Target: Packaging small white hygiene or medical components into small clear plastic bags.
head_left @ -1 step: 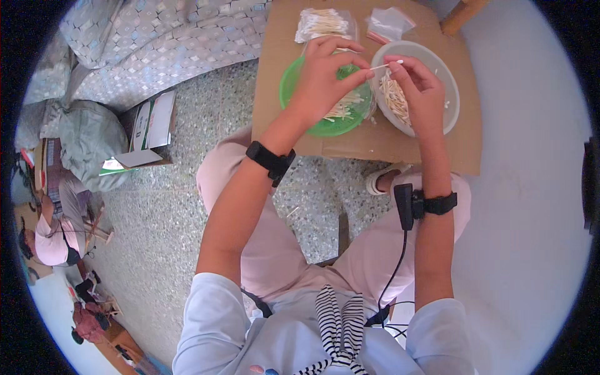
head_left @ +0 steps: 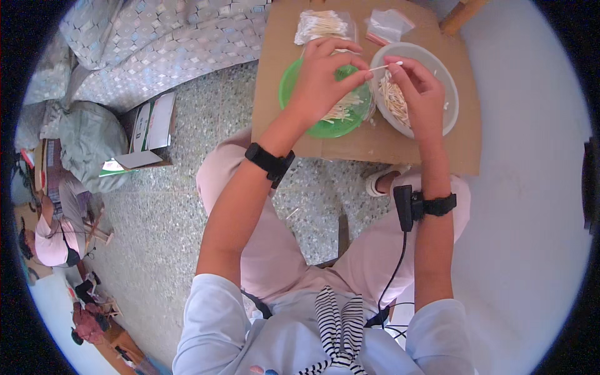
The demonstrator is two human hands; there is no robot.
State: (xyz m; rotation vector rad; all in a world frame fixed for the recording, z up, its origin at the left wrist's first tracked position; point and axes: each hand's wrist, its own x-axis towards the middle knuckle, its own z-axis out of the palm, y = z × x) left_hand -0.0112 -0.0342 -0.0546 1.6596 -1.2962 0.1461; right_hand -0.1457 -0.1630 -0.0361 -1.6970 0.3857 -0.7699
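Between my two hands a thin cotton swab [head_left: 380, 67] is stretched almost level over the gap between two bowls. My left hand [head_left: 325, 81] pinches its left end with thumb and fingertips, above the green bowl [head_left: 328, 130]. With thumb and forefinger, my right hand [head_left: 420, 92] holds the other end near a white tip, over the white bowl [head_left: 454, 109]. Loose swabs [head_left: 395, 103] fill part of the white bowl. Fewer swabs [head_left: 340, 113] lie in the green bowl, partly hidden by my left hand. Both wrists wear black straps.
A pile of cotton swabs [head_left: 322, 26] in a clear bag lies at the far side of the cardboard-topped table [head_left: 375, 148]. Beside it is a clear plastic bag [head_left: 389, 26] with a reddish edge. A wall stands close on the right. Other people sit far left.
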